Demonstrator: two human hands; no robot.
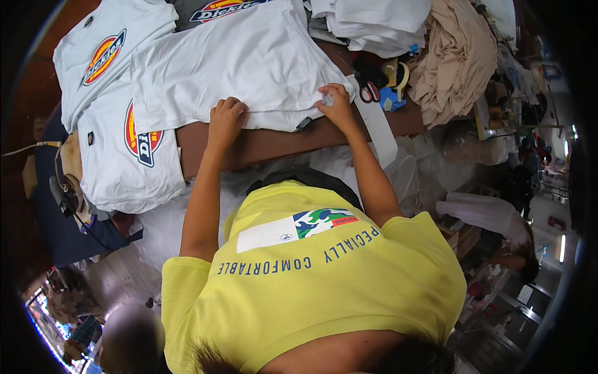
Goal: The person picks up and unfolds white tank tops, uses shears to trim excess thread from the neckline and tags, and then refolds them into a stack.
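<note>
A white T-shirt [249,68] lies spread on a brown table [208,149], its near edge running along the table's front. My left hand [228,119] is on that near edge, fingers curled over the cloth. At the shirt's right corner my right hand [338,107] is closed, thumb and fingers pinching a bit of the white fabric. Between my hands a small dark label [303,124] sits on the shirt's edge. More white T-shirts [118,168] with a coloured print lie to the left, partly under the spread one.
Red-and-black scissors [369,92], a tape roll [403,76] and a white paper strip [377,131] are right of my right hand. Farther right is a beige cloth heap [455,62]. Folded white cloth [377,25] lies behind. An iron [65,196] stands left; another person [492,218] is at right.
</note>
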